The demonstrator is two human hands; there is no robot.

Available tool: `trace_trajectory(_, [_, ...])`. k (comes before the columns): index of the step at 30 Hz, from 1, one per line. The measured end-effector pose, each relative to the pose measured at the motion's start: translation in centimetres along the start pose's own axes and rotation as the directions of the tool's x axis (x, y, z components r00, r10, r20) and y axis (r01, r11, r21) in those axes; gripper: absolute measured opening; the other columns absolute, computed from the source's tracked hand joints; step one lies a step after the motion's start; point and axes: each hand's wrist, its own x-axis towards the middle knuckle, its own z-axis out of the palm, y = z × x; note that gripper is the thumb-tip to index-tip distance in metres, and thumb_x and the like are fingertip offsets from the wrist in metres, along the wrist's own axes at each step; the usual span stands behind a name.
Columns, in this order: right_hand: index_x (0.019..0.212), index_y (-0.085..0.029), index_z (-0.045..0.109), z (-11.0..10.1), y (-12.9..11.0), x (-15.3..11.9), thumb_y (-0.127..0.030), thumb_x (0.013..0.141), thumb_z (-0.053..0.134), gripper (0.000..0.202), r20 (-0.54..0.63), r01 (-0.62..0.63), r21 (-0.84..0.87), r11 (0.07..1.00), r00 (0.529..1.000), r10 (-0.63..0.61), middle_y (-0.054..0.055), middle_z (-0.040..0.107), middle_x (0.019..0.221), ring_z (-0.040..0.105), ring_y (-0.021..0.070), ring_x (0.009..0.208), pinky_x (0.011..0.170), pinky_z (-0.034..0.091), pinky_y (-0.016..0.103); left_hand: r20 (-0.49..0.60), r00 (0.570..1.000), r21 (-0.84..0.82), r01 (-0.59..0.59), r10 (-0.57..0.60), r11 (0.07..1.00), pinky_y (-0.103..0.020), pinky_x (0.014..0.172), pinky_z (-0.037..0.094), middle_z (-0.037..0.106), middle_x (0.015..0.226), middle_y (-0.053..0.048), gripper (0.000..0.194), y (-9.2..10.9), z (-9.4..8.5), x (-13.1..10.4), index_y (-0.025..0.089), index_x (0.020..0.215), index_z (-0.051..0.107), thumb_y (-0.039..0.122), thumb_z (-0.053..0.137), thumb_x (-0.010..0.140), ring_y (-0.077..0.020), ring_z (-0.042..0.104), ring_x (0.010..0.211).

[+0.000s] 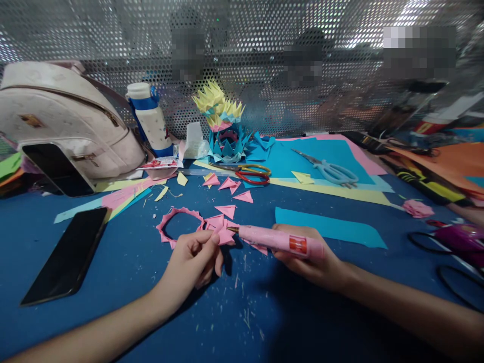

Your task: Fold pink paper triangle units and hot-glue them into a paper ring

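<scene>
My left hand pinches a small folded pink paper piece between thumb and fingers. My right hand is wrapped round a pink glue gun, whose metal tip touches or nearly touches that piece. Just left of the pinched piece lies a ring of folded pink paper on the blue table. Loose pink triangles are scattered beyond my left hand. A strip of blue paper rests behind my right hand. At the back stands a folded-paper model in blue, pink and yellow.
Two dark phones and a pale backpack are at the left, near a bottle. Red-and-yellow scissors and light blue scissors lie behind. A purple object with black loops sits at the right.
</scene>
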Motion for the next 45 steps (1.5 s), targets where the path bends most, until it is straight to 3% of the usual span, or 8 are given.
trace_trajectory(6, [0.081, -0.018, 0.057, 0.05, 0.04, 0.09, -0.043, 0.098, 0.051, 0.031, -0.047, 0.019, 0.067, 0.998, 0.999, -0.016, 0.002, 0.056, 0.068, 0.05, 0.0137, 0.058, 0.052, 0.041, 0.025, -0.001, 1.0, 0.009, -0.007, 0.007, 1.0, -0.017, 0.032, 0.018, 0.037, 0.034, 0.006, 0.057, -0.09, -0.03, 0.02, 0.015, 0.058, 0.057, 0.061, 0.057, 0.09, -0.0029, 0.025, 0.028])
trace_trajectory(17, [0.079, -0.017, 0.056, -0.22, 0.23, -0.09, -0.04, 0.098, 0.05, 0.031, 0.057, 0.065, 0.063, 0.996, 0.996, -0.069, 0.005, 0.06, 0.073, 0.055, 0.0143, 0.063, 0.055, 0.043, 0.025, 0.028, 0.999, -0.047, -0.03, 0.032, 0.998, -0.016, 0.031, 0.017, 0.037, 0.035, 0.007, 0.054, 0.25, 0.25, 0.04, 0.014, 0.058, 0.058, 0.058, 0.058, 0.091, -0.0027, 0.024, 0.028])
trace_trajectory(26, [0.079, -0.017, 0.059, -0.08, 0.03, 0.15, -0.04, 0.097, 0.052, 0.03, -0.006, 0.057, 0.033, 0.998, 0.998, -0.056, 0.005, 0.061, 0.072, 0.054, 0.0145, 0.061, 0.054, 0.044, 0.025, 0.025, 0.999, -0.04, -0.034, 0.035, 0.999, -0.015, 0.031, 0.018, 0.041, 0.036, 0.006, 0.054, 0.16, 0.11, 0.15, 0.014, 0.059, 0.058, 0.058, 0.058, 0.091, -0.0023, 0.025, 0.028])
trace_trajectory(31, [0.08, -0.017, 0.057, 0.05, 0.35, 0.03, -0.033, 0.098, 0.052, 0.024, -0.051, 0.109, 0.023, 0.994, 0.993, -0.108, 0.002, 0.056, 0.069, 0.048, 0.0122, 0.057, 0.051, 0.04, 0.024, 0.019, 0.999, -0.033, -0.029, 0.03, 0.999, -0.015, 0.031, 0.018, 0.038, 0.034, 0.007, 0.055, 0.16, 0.07, 0.12, 0.014, 0.058, 0.057, 0.058, 0.058, 0.091, -0.0022, 0.024, 0.027])
trace_trajectory(45, [0.083, -0.017, 0.056, -0.03, 0.55, -0.16, -0.034, 0.098, 0.052, 0.023, 0.013, 0.103, 0.1, 0.99, 0.994, -0.105, 0.003, 0.058, 0.073, 0.053, 0.0138, 0.063, 0.055, 0.042, 0.025, 0.027, 0.999, 0.011, -0.029, 0.029, 1.0, -0.016, 0.032, 0.017, 0.038, 0.035, 0.006, 0.056, 0.35, 0.22, 0.14, 0.014, 0.057, 0.057, 0.058, 0.057, 0.091, -0.0027, 0.026, 0.028])
